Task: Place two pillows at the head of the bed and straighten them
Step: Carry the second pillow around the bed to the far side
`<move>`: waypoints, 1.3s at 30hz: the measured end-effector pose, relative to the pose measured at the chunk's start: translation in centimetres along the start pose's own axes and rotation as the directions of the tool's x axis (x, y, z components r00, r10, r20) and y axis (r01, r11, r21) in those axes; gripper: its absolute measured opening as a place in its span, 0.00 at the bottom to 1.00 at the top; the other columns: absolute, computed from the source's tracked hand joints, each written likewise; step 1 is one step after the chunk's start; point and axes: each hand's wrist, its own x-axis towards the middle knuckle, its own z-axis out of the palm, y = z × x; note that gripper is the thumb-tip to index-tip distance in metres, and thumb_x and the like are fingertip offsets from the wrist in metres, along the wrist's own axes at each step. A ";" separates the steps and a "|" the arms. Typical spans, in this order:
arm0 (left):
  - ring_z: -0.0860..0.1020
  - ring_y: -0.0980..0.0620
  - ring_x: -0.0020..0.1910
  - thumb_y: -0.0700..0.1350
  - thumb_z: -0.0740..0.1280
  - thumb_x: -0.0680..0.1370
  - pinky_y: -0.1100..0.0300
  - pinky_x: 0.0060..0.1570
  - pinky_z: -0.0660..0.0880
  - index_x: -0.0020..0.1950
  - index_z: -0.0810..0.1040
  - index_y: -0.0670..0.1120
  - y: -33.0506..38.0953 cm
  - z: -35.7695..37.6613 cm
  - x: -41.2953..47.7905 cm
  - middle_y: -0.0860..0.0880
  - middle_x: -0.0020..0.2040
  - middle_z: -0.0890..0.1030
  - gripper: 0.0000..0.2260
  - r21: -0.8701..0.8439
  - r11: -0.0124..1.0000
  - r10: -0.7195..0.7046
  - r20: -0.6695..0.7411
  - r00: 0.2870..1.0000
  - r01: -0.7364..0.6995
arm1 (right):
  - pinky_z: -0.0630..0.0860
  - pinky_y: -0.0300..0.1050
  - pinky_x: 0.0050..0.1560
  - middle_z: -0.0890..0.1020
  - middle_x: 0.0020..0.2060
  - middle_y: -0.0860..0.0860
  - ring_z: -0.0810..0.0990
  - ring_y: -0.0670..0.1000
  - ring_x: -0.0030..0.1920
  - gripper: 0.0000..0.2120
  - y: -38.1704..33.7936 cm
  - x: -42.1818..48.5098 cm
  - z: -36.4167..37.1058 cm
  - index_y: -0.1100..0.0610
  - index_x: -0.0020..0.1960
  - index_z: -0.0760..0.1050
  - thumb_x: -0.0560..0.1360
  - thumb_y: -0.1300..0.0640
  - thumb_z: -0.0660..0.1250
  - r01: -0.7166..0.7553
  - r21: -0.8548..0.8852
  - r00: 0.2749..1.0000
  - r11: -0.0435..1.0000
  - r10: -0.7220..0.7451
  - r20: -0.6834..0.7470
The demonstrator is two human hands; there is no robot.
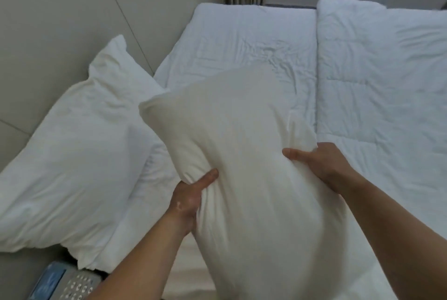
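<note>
White first pillow (72,154) already lies at the left, against the wall. Left hand (187,199) and right hand (321,164) each pinch the second pillow (242,154), lifted above the bed (242,40); placing and straightening remain.

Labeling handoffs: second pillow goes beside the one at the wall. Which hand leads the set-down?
Left, probably. The left hand grips the held pillow on the side facing the placed pillow and the bare sheet. The right hand holds the far side.
</note>
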 end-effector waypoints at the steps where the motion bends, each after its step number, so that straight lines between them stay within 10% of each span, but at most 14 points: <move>1: 0.89 0.41 0.53 0.49 0.85 0.68 0.45 0.60 0.83 0.57 0.87 0.44 1.7 -0.3 -0.2 0.46 0.51 0.92 0.21 0.059 0.998 0.008 0.043 0.999 -0.010 | 0.74 0.44 0.34 0.86 0.37 0.51 0.84 0.52 0.38 0.22 -0.2 -1.5 -0.2 0.56 0.42 0.81 0.63 0.40 0.83 -0.016 0.043 0.999 0.999 0.018 -0.045; 4: 0.89 0.39 0.55 0.53 0.87 0.61 0.40 0.64 0.82 0.62 0.87 0.41 6.1 -0.6 -0.8 0.42 0.54 0.91 0.33 0.234 0.971 0.008 0.190 0.982 -0.053 | 0.72 0.44 0.32 0.85 0.37 0.50 0.84 0.52 0.37 0.22 0.4 -6.1 -0.7 0.57 0.42 0.81 0.64 0.40 0.82 -0.053 0.172 0.982 0.984 0.083 -0.169; 14: 0.89 0.40 0.49 0.51 0.81 0.72 0.47 0.52 0.84 0.56 0.87 0.41 4.6 3.9 -7.4 0.42 0.48 0.92 0.18 0.611 0.768 -0.217 0.534 0.817 -0.195 | 0.78 0.46 0.38 0.88 0.32 0.47 0.87 0.52 0.37 0.17 10.0 -27.1 0.4 0.58 0.43 0.85 0.66 0.45 0.82 -0.113 0.509 0.778 0.854 0.395 -0.489; 18: 0.91 0.42 0.47 0.55 0.81 0.68 0.47 0.52 0.84 0.57 0.88 0.43 0.0 7.3 -10.2 0.42 0.48 0.92 0.23 0.625 0.720 -0.286 0.664 0.691 -0.302 | 0.83 0.56 0.53 0.90 0.41 0.51 0.88 0.56 0.44 0.27 15.4 -34.1 0.0 0.59 0.49 0.86 0.62 0.40 0.83 -0.114 0.610 0.629 0.784 0.532 -0.566; 28: 0.90 0.46 0.56 0.63 0.86 0.56 0.42 0.60 0.83 0.69 0.82 0.50 -12.0 15.3 -19.4 0.48 0.58 0.90 0.44 0.505 0.615 -0.411 0.861 0.300 -0.606 | 0.73 0.42 0.39 0.85 0.44 0.49 0.82 0.50 0.41 0.23 25.1 -48.7 -0.4 0.61 0.57 0.83 0.71 0.45 0.79 0.000 0.755 0.325 0.656 0.714 -0.620; 39: 0.89 0.51 0.56 0.66 0.81 0.60 0.42 0.63 0.82 0.66 0.82 0.55 -26.2 24.7 -31.3 0.54 0.57 0.90 0.37 0.448 0.498 -0.445 0.867 0.225 -0.742 | 0.81 0.56 0.59 0.87 0.49 0.49 0.85 0.57 0.52 0.28 39.8 -58.7 -6.2 0.53 0.58 0.84 0.66 0.37 0.80 0.025 0.782 0.176 0.622 0.768 -0.616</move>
